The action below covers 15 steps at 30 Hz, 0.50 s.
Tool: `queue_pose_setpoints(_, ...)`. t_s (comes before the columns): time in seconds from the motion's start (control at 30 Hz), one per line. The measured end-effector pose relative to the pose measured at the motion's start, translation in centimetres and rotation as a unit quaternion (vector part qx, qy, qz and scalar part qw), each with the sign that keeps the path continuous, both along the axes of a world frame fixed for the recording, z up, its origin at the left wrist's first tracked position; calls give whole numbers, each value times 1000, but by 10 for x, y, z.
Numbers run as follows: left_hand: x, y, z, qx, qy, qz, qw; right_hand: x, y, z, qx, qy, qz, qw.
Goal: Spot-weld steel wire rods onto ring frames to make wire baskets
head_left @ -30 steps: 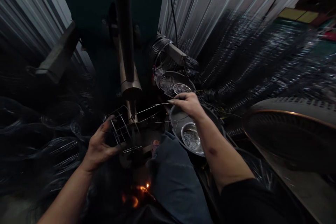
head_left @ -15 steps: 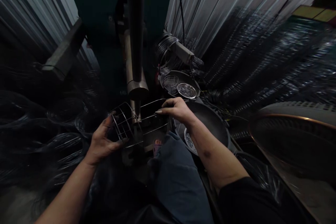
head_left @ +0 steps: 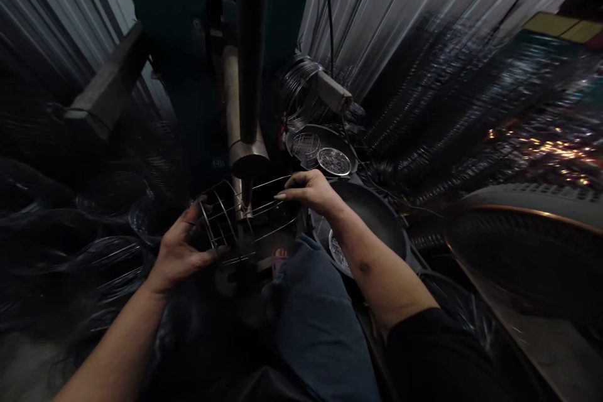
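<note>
A wire basket frame (head_left: 208, 223), made of thin metal rods with a round wired end, lies sideways between my hands. My left hand (head_left: 176, 254) grips its round end, fingers behind the rim and thumb below. On the other side, my right hand (head_left: 313, 191) pinches one of the long wires between thumb and fingers. The frame sits around the narrow tip (head_left: 244, 204) of a machine, under a thick metal cylinder (head_left: 249, 156) on a dark upright rod. Whether the wires touch the tip is too dark to tell.
To the right stand dark basins (head_left: 372, 207); small metal dishes (head_left: 334, 161) of shiny pieces lie in them. A wire coil (head_left: 296, 91) hangs behind. Further right are a large round slatted object (head_left: 527, 198) and bright sparks (head_left: 556, 149). Plastic-wrapped bundles (head_left: 113, 257) fill the left.
Bright sparks have appeared at the far right. Both hands and the wire frame have shifted very slightly left in view; the grips look the same.
</note>
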<state>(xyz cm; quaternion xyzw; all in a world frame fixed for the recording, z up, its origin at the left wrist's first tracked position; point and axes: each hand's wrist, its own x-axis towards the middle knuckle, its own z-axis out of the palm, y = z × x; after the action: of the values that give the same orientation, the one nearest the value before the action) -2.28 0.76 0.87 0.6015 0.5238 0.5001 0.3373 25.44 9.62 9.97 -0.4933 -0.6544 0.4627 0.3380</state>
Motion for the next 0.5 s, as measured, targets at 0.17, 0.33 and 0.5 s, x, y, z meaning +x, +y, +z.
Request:
queue_pose_setpoints(0.17,3,3,1,-5,-33,-3,999,0,5,0,4,6,4,1000)
queue_pose_setpoints(0.33,3,6,1,-6,-30,-3,1000,1,10,-3,21,13,16,1000)
queue_pose_setpoints(0.5,2,10,1,-26,-35,-1,999,0,14,-4,22,18,15,999)
